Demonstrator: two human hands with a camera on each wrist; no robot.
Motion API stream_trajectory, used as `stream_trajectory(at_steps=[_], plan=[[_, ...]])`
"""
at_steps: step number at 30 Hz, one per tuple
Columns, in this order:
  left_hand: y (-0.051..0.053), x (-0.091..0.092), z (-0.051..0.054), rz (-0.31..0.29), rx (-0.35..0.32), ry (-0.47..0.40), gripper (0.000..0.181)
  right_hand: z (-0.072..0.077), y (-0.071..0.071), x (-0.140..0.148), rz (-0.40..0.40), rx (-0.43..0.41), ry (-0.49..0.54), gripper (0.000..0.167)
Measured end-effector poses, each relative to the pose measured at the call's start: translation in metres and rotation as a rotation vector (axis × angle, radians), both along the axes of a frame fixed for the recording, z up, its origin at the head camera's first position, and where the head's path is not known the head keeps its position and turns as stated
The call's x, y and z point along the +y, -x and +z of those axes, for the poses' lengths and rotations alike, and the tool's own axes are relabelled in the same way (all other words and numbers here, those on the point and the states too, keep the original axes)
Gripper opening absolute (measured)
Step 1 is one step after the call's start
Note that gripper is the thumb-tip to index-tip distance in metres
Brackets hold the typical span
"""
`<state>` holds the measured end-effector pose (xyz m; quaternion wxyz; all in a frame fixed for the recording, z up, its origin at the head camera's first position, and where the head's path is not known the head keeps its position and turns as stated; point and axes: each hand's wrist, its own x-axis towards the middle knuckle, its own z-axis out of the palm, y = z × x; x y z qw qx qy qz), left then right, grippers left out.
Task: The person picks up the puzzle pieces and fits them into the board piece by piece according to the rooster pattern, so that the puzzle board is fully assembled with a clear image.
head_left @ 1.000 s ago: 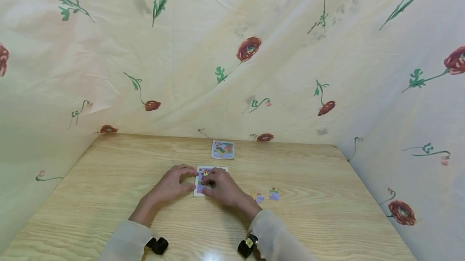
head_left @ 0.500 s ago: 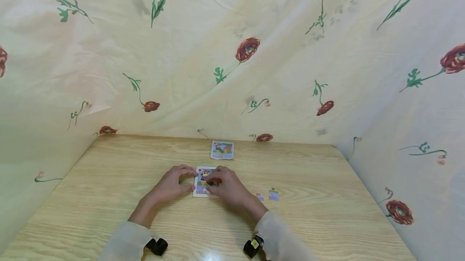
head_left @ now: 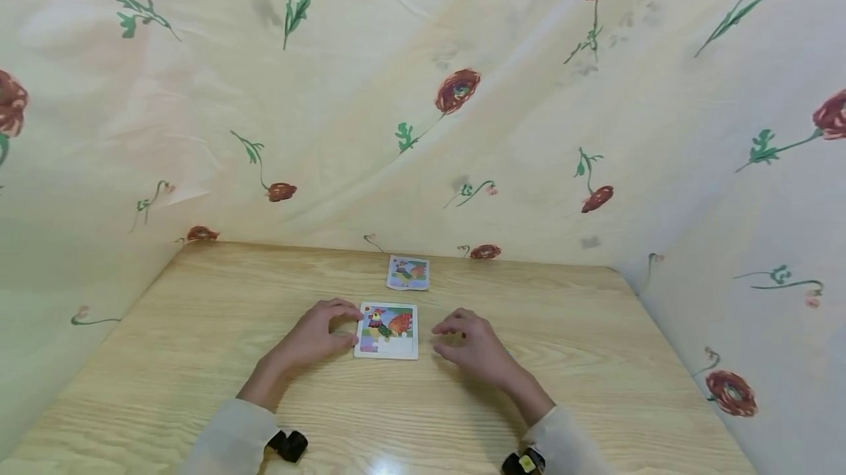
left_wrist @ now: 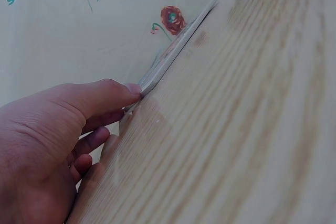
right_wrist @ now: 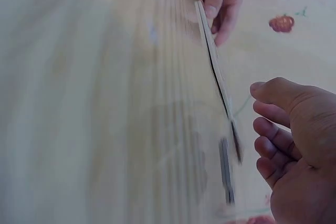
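A square jigsaw puzzle in a white tray (head_left: pixel 387 330) lies on the table, showing a rooster. Its lower middle and right show bare white board. My left hand (head_left: pixel 316 335) holds the tray's left edge, index finger farther back and thumb nearer; the left wrist view shows the thumb (left_wrist: pixel 113 94) against the tray's corner. Just right of the tray, apart from it, my right hand (head_left: pixel 481 346) hovers with loosely curled fingers and holds nothing. Loose puzzle pieces (right_wrist: pixel 226 170) appear edge-on near it in the right wrist view; in the head view that hand mostly hides them.
Behind the tray lies a square picture card (head_left: pixel 407 273) with the same rooster. The wooden table (head_left: pixel 218 299) meets a flower-patterned cloth (head_left: pixel 344 130) at its back and sides. A black wrist device (head_left: pixel 291 446) is on each forearm.
My right hand has left the puzzle and moved right, over the loose pieces. A red-and-green tail section now shows at the puzzle's right. My left hand stays at the tray's edge.
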<state>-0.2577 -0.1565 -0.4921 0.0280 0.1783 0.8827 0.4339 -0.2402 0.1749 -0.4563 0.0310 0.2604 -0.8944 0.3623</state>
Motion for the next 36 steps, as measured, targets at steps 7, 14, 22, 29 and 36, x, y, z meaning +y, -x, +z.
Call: stream_trajectory(at_steps=[7,14,22,29,36], plan=[[0.0,-0.001,0.001,-0.003,-0.002,-0.013,0.034,0.001,-0.01,0.035,-0.043,0.017,-0.032,0.019],[0.0,0.0,0.0,-0.002,-0.005,-0.002,0.034,-0.005,-0.015,0.057,-0.042,0.038,-0.062,0.021],[0.0,-0.001,-0.001,0.001,0.006,0.009,0.034,-0.012,-0.017,0.066,-0.012,0.011,-0.051,0.018],[0.0,-0.001,-0.002,-0.004,0.011,0.017,0.034,-0.017,-0.017,0.066,-0.021,-0.032,-0.076,0.017],[0.001,-0.001,-0.002,-0.014,0.012,0.017,0.034,-0.015,-0.016,0.065,-0.025,-0.058,-0.094,0.017]])
